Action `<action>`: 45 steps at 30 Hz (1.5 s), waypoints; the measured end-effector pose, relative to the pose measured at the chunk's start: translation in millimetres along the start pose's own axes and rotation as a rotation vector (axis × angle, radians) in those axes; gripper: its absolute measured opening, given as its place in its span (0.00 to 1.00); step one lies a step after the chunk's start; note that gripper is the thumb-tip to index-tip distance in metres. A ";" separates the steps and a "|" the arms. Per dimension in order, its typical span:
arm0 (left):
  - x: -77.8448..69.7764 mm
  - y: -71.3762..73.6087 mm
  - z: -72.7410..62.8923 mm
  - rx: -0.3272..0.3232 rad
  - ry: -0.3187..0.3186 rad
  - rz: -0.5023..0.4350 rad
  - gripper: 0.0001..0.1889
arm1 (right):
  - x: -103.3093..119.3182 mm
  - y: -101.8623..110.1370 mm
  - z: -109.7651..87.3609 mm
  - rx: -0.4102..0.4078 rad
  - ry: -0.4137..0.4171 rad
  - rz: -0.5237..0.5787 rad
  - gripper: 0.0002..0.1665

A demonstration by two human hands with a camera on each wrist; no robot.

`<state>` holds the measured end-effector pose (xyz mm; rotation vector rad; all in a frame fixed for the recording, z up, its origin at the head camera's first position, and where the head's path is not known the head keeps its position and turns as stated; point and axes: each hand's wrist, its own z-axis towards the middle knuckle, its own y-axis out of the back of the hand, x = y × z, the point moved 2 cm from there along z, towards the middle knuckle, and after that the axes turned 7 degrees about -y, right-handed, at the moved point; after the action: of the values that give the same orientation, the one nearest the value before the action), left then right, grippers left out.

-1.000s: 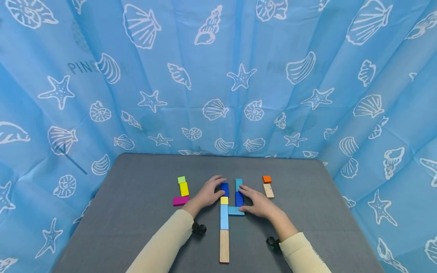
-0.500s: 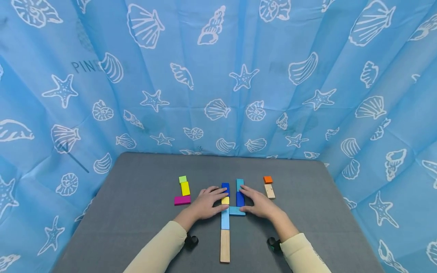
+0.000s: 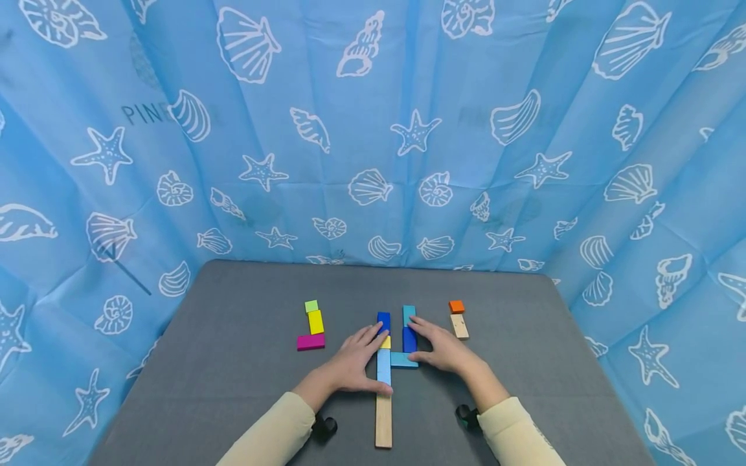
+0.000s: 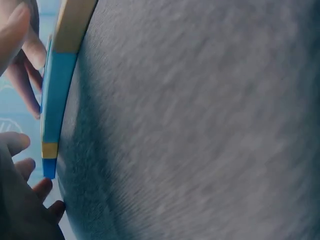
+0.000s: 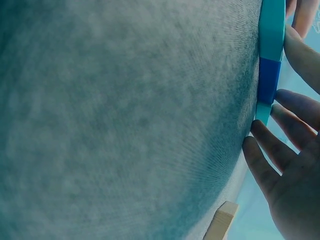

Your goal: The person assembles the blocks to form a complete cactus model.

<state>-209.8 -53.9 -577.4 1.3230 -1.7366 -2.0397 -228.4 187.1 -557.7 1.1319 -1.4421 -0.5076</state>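
Flat blocks lie joined on the grey table. The left column holds a dark blue block (image 3: 383,318), a small yellow block (image 3: 386,343), a light blue block (image 3: 383,369) and a long wooden block (image 3: 383,424). My left hand (image 3: 348,367) spreads over this column, fingers at the yellow and dark blue blocks, thumb by the light blue and wooden blocks' joint. My right hand (image 3: 445,349) has its fingers along a teal block (image 3: 408,313) and a second dark blue block (image 5: 269,80). Its thumb lies at the end of the sideways sky-blue block (image 3: 403,360).
Left of the hands lie a lime block (image 3: 311,305), a yellow block (image 3: 315,321) and a magenta block (image 3: 311,342). An orange block (image 3: 456,306) and a short wooden block (image 3: 459,326) lie to the right. A blue shell-print curtain (image 3: 326,168) hangs behind the table.
My left hand has slid nearer along the left column, and its thumb has spread from beside the yellow block down to the wooden block's top end. The right hand stays nearly still.
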 end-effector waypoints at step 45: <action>-6.4 -6.4 -8.1 0.073 0.063 0.050 0.68 | -93.1 53.8 -5.4 -0.109 -0.153 0.155 0.39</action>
<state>-197.8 -53.8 -579.1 1.3346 -1.8140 -1.9046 -255.3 291.3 -558.9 0.9020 -1.6004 -0.5658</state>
